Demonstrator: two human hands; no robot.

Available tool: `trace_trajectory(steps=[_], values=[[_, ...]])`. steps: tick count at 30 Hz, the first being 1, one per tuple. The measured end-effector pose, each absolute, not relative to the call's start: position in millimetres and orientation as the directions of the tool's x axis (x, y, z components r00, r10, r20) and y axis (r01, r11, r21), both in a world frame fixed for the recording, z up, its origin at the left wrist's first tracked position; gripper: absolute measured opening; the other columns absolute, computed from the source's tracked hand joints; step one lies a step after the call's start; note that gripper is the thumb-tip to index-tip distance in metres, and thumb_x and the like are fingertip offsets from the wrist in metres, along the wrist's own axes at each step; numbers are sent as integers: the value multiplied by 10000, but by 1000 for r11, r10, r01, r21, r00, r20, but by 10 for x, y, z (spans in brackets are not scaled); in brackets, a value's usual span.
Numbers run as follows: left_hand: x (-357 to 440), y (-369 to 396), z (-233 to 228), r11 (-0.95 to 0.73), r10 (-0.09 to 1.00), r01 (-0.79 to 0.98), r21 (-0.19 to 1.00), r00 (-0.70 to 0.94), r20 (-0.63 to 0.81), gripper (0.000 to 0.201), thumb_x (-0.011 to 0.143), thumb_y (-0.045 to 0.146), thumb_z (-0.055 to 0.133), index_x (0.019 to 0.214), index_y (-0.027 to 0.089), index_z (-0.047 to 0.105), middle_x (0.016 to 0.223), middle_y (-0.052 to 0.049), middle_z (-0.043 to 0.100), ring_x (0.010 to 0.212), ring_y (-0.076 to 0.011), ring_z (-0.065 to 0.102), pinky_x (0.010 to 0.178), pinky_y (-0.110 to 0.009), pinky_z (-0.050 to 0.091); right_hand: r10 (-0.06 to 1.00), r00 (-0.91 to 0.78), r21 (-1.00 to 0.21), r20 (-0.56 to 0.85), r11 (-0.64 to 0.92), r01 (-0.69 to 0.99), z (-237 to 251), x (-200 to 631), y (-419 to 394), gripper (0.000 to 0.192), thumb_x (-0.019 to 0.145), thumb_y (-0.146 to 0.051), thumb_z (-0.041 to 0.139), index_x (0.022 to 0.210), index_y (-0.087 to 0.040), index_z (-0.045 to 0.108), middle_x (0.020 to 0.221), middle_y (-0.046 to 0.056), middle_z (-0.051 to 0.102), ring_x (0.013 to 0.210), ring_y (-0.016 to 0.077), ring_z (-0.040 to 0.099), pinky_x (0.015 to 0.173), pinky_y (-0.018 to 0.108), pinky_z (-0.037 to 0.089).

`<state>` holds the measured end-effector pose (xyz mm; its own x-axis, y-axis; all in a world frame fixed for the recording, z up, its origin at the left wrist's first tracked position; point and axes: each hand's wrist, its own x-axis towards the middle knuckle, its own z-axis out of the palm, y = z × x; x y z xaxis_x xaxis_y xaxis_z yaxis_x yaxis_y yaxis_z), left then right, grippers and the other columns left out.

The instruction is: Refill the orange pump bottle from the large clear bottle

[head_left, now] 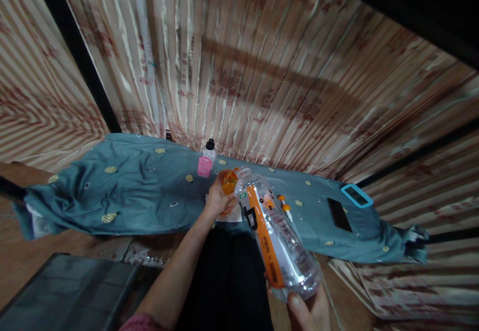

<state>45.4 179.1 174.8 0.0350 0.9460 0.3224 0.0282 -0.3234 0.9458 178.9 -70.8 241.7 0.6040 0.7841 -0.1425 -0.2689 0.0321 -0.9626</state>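
Note:
My right hand grips the base of a large clear plastic bottle with an orange and white label. The bottle lies aslant across the view, its uncapped neck pointing up and left. My left hand is wrapped round a small orange see-through bottle. The mouths of the two bottles are close together; whether they touch I cannot tell. Beneath my left hand lies a white and orange sheet, partly covered. An orange and white pump top rests on the cloth, right of the large bottle.
A blue-green patterned cloth covers the narrow table. On it are a pink-labelled bottle with a black cap, a black phone and a blue-framed display. A pleated curtain hangs behind; a dark box stands lower left.

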Motion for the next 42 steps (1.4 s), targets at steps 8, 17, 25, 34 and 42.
trace_trajectory(steps=[8,17,25,34,42], values=[[460,1807,1683,-297,954,5,955,34,297,641,662,221,784,1262,223,558,1171,-89,778,1151,-308,747,1056,-469,570,758,639,-958,-132,67,-277,2412,1756,-679,841,506,-591,972,1184,-244,616,1001,48,767,738,228,718,572,321,602],[439,1782,1758,-311,950,43,949,23,310,625,667,218,796,1255,211,585,1176,-83,779,1101,-298,759,1014,-429,587,772,619,-970,-145,14,-244,2443,1787,-683,1049,526,-611,953,1403,-211,540,1121,118,777,838,275,744,662,365,619],[462,1818,1707,-305,952,12,952,12,304,621,633,187,794,1212,219,573,1176,-77,774,1104,-293,755,1023,-433,573,776,617,-978,-130,4,-210,2372,1834,-671,1008,523,-629,942,1365,-230,561,1123,102,779,914,283,752,752,365,612],[459,1810,1713,-326,946,-14,945,-4,326,618,644,174,787,1217,224,561,1157,-65,782,1112,-286,761,1022,-422,584,782,606,-978,-146,-22,-207,2353,1852,-689,1077,533,-641,929,1431,-205,522,1117,128,778,865,304,751,685,399,625],[455,1831,1682,-335,942,10,942,-7,335,622,634,206,802,1212,219,573,1194,-80,778,1133,-301,753,1040,-435,573,801,584,-977,-134,-10,-212,2327,1860,-693,1085,553,-633,930,1450,-210,490,1100,112,769,843,286,740,669,395,631]])
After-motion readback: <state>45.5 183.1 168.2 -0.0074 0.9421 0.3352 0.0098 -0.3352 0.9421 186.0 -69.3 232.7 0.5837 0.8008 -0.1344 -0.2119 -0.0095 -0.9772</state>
